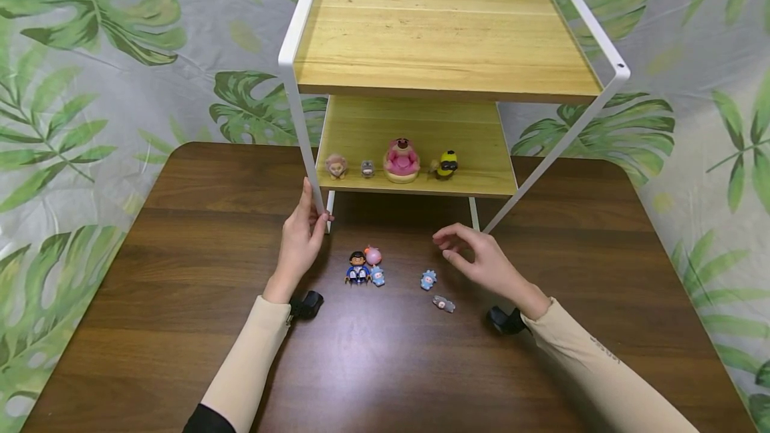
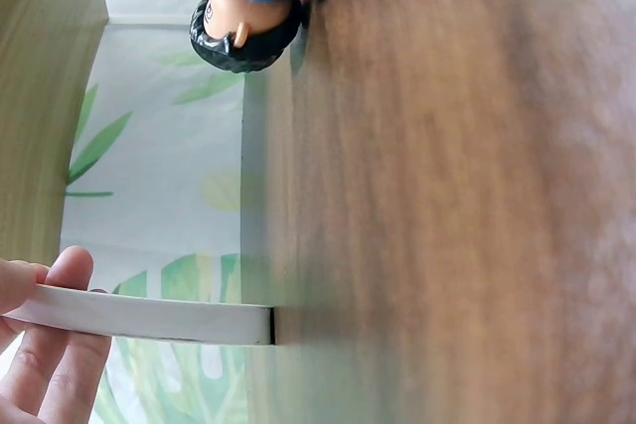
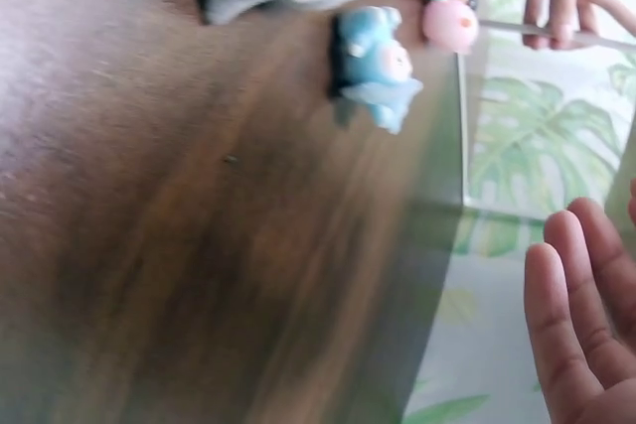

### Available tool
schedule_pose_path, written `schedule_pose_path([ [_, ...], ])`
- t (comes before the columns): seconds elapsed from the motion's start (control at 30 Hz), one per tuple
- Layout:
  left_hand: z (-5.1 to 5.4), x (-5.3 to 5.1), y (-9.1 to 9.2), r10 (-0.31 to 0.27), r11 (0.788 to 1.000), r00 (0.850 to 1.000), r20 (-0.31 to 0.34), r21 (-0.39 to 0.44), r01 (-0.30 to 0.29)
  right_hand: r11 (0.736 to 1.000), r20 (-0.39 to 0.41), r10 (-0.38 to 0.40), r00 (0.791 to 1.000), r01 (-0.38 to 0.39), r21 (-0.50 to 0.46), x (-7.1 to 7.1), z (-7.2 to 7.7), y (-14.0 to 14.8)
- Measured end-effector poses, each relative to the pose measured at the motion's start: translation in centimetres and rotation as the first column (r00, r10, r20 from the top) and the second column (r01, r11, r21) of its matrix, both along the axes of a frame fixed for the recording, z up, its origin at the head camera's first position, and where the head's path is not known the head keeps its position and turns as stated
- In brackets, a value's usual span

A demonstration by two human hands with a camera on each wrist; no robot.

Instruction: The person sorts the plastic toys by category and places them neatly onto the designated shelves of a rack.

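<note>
My left hand grips the front left leg of the white-framed shelf; in the left wrist view its fingers lie around the white bar. My right hand is held above the table near the right leg, fingers loosely bent and holding nothing. Left of it on the table lie a blue figure and a grey figure. Close to my left hand are a black-haired doll, a pink round toy and another blue figure.
On the lower shelf board stand a lion-like toy, a small grey toy, a pink bear and a yellow-black toy. The upper board overhangs them. A leaf-patterned cloth hangs behind the brown table.
</note>
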State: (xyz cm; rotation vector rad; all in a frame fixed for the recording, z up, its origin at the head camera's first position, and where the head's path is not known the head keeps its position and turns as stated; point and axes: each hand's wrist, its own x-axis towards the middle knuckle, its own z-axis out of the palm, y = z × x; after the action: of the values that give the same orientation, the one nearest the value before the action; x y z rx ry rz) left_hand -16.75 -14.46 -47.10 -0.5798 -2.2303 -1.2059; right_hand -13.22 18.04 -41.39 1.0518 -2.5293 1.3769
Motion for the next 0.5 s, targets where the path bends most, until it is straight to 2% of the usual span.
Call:
schedule_pose_path([
  [0.13, -0.1, 0.0, 0.0, -0.005, 1.000, 1.000, 0.007, 0.000, 0.005, 0.999, 0.041, 0.019, 0.999, -0.021, 0.041, -0.6, -2.5, 0.7],
  [0.3, 0.0, 0.0, 0.0, -0.001, 1.000, 1.000, -0.003, -0.003, 0.001, 0.995, 0.143, 0.036, 0.989, -0.050, 0.092, -0.3, -3.1, 0.8],
  [0.5, -0.1, -0.1, 0.0, 0.001, 1.000, 1.000, -0.013, 0.000, -0.001, 0.987, 0.196, 0.050, 0.979, -0.079, 0.140, 0.0, -3.6, 0.6],
])
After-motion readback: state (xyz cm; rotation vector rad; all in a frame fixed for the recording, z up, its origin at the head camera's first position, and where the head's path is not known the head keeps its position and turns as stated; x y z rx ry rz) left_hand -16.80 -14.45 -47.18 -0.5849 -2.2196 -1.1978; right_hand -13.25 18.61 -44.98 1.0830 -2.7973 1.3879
